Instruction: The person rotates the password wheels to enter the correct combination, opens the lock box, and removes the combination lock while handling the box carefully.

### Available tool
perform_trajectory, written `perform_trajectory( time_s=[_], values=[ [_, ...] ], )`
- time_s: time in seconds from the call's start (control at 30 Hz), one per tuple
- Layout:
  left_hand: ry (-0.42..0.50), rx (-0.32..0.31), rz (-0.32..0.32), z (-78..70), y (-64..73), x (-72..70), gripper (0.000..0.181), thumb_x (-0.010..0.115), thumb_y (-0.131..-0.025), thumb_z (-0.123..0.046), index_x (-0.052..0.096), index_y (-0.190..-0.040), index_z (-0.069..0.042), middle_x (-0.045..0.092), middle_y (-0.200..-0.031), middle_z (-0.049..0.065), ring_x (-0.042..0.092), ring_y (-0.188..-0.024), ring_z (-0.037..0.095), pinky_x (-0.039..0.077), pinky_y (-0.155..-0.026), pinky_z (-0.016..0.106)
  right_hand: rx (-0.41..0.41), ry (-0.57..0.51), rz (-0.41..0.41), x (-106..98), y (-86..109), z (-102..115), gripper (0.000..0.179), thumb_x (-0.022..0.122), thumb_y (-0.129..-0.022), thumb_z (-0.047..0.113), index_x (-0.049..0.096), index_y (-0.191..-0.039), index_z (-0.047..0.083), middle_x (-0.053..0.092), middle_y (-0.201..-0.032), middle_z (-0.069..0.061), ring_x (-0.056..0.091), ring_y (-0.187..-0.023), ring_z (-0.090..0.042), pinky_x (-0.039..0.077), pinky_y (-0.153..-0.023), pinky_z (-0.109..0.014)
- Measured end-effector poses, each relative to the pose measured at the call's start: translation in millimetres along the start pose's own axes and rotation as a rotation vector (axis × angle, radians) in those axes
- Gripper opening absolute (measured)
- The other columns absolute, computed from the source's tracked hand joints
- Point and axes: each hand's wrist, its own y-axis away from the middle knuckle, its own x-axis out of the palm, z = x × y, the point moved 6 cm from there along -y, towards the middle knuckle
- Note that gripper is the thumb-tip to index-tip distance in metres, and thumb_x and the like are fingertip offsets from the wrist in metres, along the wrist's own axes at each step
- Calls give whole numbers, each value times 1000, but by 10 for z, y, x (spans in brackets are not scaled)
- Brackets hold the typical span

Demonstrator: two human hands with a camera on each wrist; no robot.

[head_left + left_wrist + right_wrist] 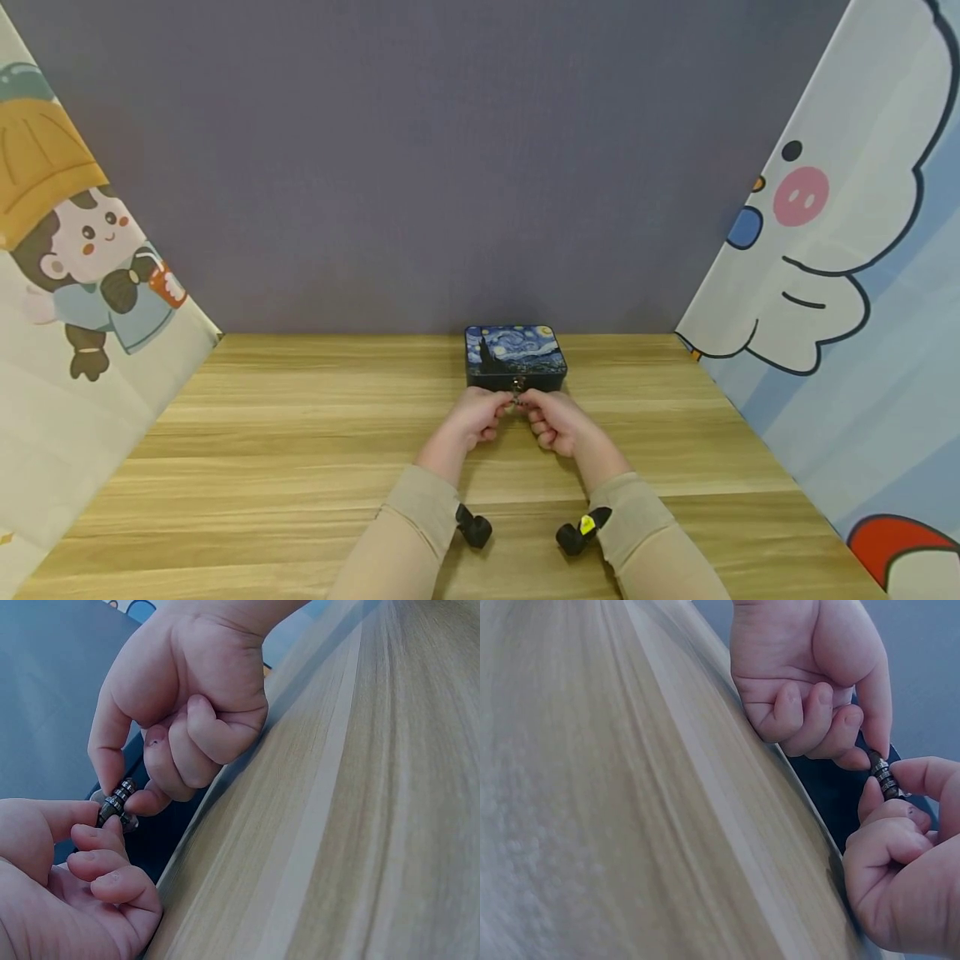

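Observation:
A dark rectangular box [513,354] with a starry night painting on its lid stands at the back of the table, its lid down. At its front clasp [518,383] is a small combination padlock [117,801] with ridged number dials. My left hand [477,413] pinches one end of the padlock between thumb and index finger. From the other side, my right hand [558,422] pinches the opposite end. In the right wrist view, the dials of the padlock [883,777] show between both hands' fingertips. The digits are too small to read.
The wood-grain table [300,442] ends at a grey back wall [360,167]. Cartoon-printed panels stand at the left [90,333] and right [840,317]. A small black camera is strapped at each wrist, just below the sleeve cuffs.

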Motion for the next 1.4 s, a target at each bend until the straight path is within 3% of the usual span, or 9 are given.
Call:
perform_trajectory(
  time_s=[0.73,1.17,1.4],
  values=[
    [2,-2,-6,-6,14,-3,25,62,-99,-19,61,-84,1,44,-63,-2,32,-47,9,29,-44,22,-2,-22,-15,6,-2,1,15,63,-92,17,58,-90,3,34,-60,8,24,-43,-2,19,-38,-17],
    [8,-3,5,6,14,3,25,61,-100,-18,60,-87,3,43,-62,-2,30,-46,8,29,-43,22,-5,9,-22,9,21,6,18,63,-93,20,58,-95,2,31,-59,8,22,-44,-3,18,-39,-18],
    [8,-2,5,8,1,-3,25,61,-100,-18,60,-87,4,44,-62,-3,31,-46,8,29,-43,22,12,-4,-24,-3,24,8,21,62,-94,26,59,-90,5,30,-59,9,23,-44,-3,19,-38,-18]
  ],
)
